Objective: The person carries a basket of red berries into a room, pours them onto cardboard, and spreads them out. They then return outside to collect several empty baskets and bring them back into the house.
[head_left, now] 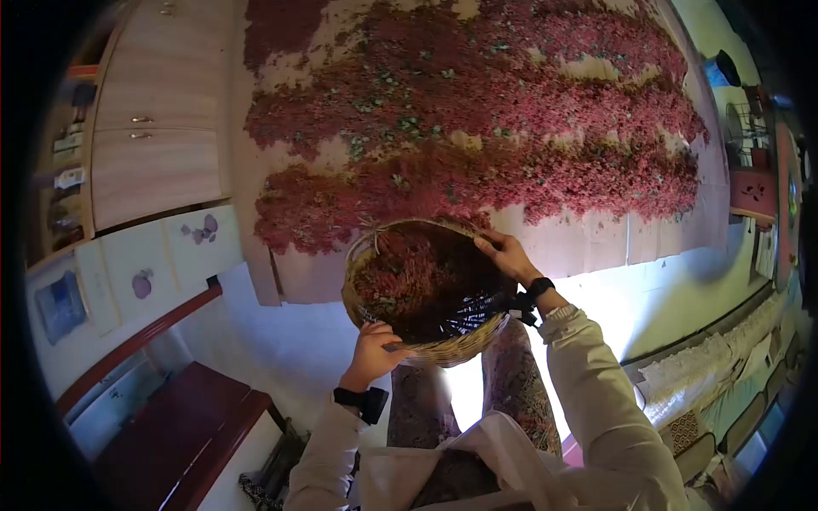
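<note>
I hold a round woven basket tilted in front of me, with dark red dried petals lying inside it. My left hand grips its near rim from below. My right hand clasps the far right rim, fingers curled over the edge. Past the basket, a wide layer of pink and red petals with some green bits is spread in bands over a pale sheet on the floor. The basket's far edge hangs over the near band of petals.
Wooden cabinets with drawers stand on the left. A dark red bench or step lies at the lower left. A lace-edged cloth runs along the right. My patterned trousers show below the basket.
</note>
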### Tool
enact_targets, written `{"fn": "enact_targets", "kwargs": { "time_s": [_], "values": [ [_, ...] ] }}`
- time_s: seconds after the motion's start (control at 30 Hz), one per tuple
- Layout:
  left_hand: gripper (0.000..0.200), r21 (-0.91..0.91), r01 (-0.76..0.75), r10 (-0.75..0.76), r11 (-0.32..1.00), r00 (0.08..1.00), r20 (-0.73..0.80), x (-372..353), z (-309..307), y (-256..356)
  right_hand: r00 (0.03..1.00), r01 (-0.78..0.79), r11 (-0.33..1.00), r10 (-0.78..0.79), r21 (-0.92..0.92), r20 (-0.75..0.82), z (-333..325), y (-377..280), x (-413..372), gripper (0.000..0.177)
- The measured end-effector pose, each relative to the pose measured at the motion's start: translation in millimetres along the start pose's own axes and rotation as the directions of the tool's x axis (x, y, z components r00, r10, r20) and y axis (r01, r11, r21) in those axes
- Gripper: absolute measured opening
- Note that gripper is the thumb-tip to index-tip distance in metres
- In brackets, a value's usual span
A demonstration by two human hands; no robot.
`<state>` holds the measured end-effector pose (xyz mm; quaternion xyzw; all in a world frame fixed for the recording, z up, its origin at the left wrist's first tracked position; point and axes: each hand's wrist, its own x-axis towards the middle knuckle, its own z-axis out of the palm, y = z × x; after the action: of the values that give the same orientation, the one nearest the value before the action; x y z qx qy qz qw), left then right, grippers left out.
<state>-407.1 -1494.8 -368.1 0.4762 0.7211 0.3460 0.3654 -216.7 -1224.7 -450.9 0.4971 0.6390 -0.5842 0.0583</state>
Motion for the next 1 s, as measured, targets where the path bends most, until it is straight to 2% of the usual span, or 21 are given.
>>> {"fn": "enact_targets", "kwargs": {
  "time_s": [0.07,0.2,0.27,0.3,0.37,0.43,0.5,0.53,0.6,0.7,0.77,0.83,0.87,0.9,0.97,1.0],
  "values": [
    [0.031,0.022,-0.005,0.004,1.000,1.000,0.013,18.0,21.0,26.8,0.999,0.014,0.999,-0.016,-0.043,-0.041,-32.8,9.3,-4.4,0.054],
    [0.030,0.019,-0.038,0.037,0.999,0.999,0.033,54.1,42.8,65.5,0.998,0.055,0.997,-0.053,0.052,-0.045,-95.5,12.0,-7.3,0.050],
    [0.030,0.068,-0.092,0.091,0.993,0.996,0.018,57.9,64.2,81.1,0.998,0.013,0.996,-0.008,0.087,-0.054,-108.3,28.5,-34.4,0.048],
    [0.029,0.024,-0.035,0.034,0.999,0.998,0.053,67.3,74.9,89.4,0.999,-0.013,0.995,0.018,0.099,-0.050,-118.2,38.7,-34.2,0.048],
    [0.029,-0.027,-0.015,0.018,1.000,0.993,0.114,85.7,82.5,100.2,0.999,-0.025,0.994,0.030,0.107,-0.045,-148.6,40.2,-12.8,0.048],
    [0.029,-0.059,-0.025,0.030,0.998,0.995,0.093,92.7,99.7,108.4,0.997,-0.052,0.992,0.059,0.114,-0.059,-167.9,58.6,-8.8,0.052],
    [0.028,-0.005,-0.032,0.032,0.999,0.990,0.134,97.5,118.5,119.1,0.996,-0.086,0.970,0.089,0.226,-0.002,-184.9,74.1,-18.3,0.052],
    [0.028,0.008,-0.089,0.087,0.996,0.990,0.113,107.8,123.4,120.6,0.996,-0.061,0.991,0.068,0.123,-0.060,-191.7,73.2,-21.1,0.050],
    [0.029,-0.033,-0.071,0.075,0.997,0.988,0.137,110.4,130.6,126.4,0.992,-0.041,0.991,0.056,0.128,-0.110,-207.2,75.4,-28.1,0.049],
    [0.032,0.047,-0.136,0.128,0.990,0.981,0.143,117.6,155.8,154.6,0.996,-0.035,0.964,0.054,0.262,-0.067,-233.2,90.7,-36.0,0.046],
    [0.032,0.034,-0.130,0.124,0.991,0.982,0.142,130.3,163.5,164.3,0.996,-0.026,0.969,0.046,0.244,-0.076,-254.1,84.1,-35.2,0.046],
    [0.032,0.015,-0.067,0.063,0.998,0.982,0.179,133.7,173.8,181.6,0.974,0.045,0.995,-0.024,0.090,-0.227,-271.5,96.0,-50.4,0.047],
    [0.032,0.073,-0.146,0.132,0.987,0.975,0.177,138.0,187.9,191.7,0.974,0.044,0.994,-0.022,0.096,-0.225,-281.7,104.4,-49.5,0.044],
    [0.029,0.052,-0.139,0.128,0.989,0.976,0.176,145.5,203.8,203.0,0.988,-0.054,0.977,0.082,0.204,-0.130,-299.8,113.3,-54.6,0.045],
    [0.029,0.037,-0.105,0.094,0.994,0.972,0.217,161.2,222.8,210.9,0.994,0.031,0.987,-0.013,0.160,-0.113,-326.9,121.2,-54.2,0.044],
    [0.029,0.037,-0.111,0.102,0.993,0.978,0.183,164.8,233.8,218.9,0.991,0.037,0.984,-0.012,0.176,-0.136,-344.6,129.9,-52.5,0.044]
  ]
}}
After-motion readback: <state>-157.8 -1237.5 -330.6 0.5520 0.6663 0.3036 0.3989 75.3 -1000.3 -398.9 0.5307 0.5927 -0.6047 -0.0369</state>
